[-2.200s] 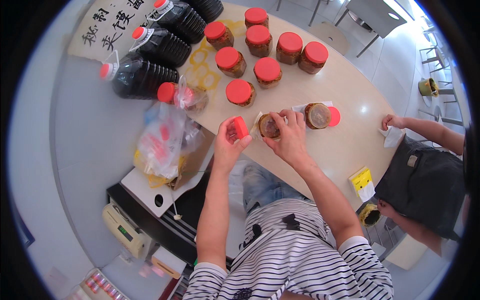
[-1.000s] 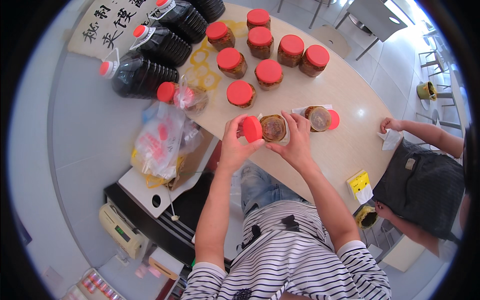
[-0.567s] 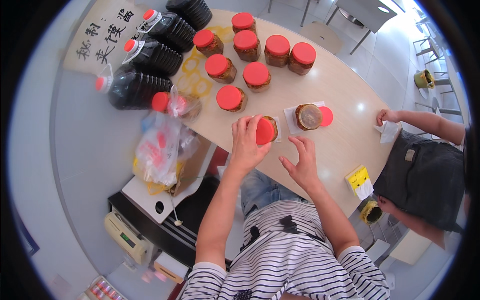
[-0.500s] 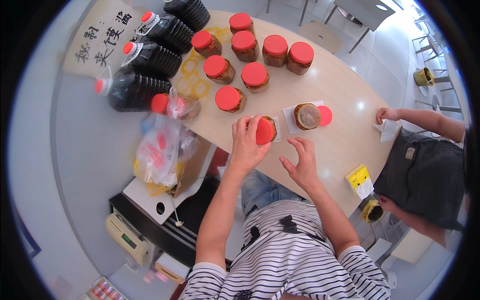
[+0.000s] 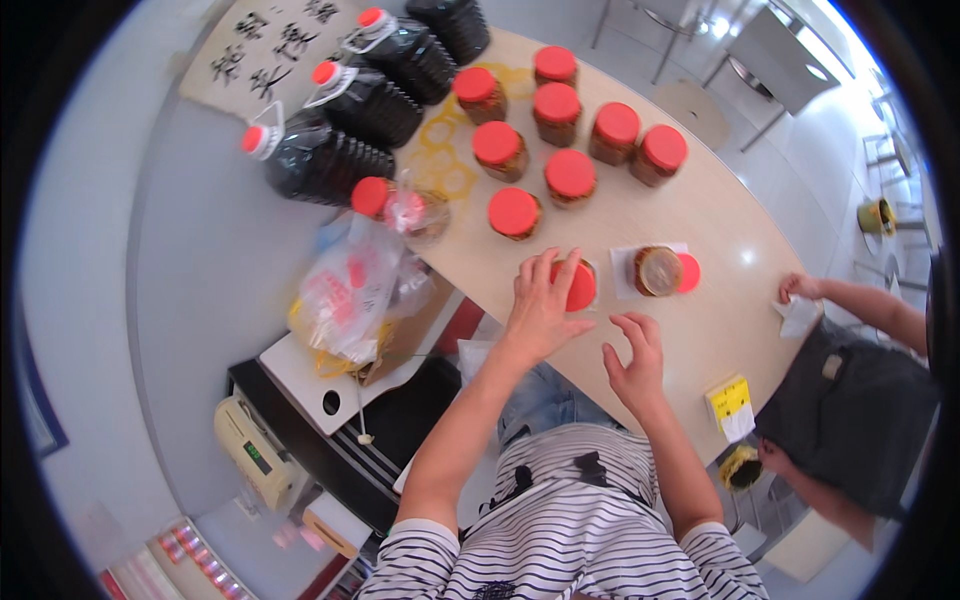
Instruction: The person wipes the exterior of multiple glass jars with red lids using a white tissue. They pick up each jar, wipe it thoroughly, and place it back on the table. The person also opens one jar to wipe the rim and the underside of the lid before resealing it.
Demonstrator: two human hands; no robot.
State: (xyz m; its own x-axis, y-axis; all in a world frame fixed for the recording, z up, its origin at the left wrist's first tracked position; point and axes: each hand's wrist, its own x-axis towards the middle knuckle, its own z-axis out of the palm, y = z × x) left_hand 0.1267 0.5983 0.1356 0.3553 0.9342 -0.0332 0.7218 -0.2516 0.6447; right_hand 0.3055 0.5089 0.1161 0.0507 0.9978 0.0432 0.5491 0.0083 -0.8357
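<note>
A squat glass jar with a red lid (image 5: pixel 578 288) stands near the table's front edge on a white tissue. My left hand (image 5: pixel 541 310) is at its left side, fingers spread over the lid's edge and thumb stretched out away from it. To the right, my right hand (image 5: pixel 637 362) hovers by the table edge with fingers apart and nothing in it. Beyond it stands an open-topped jar of brown food (image 5: pixel 659 272) on a white tissue, with a loose red lid (image 5: pixel 688 272) beside it. Several filled jars with red lids (image 5: pixel 570 176) stand farther back.
Large dark-liquid bottles (image 5: pixel 325 160) line the table's left side. Plastic bags (image 5: pixel 345 295) hang near its left corner. A yellow tissue pack (image 5: pixel 731 408) lies near the right edge, where a person in a dark apron (image 5: pixel 850 410) holds a white tissue.
My left hand has loosened around the red-lidded jar, its thumb now spread away. My right hand stays open. The whole view has shifted, so the table appears farther right.
</note>
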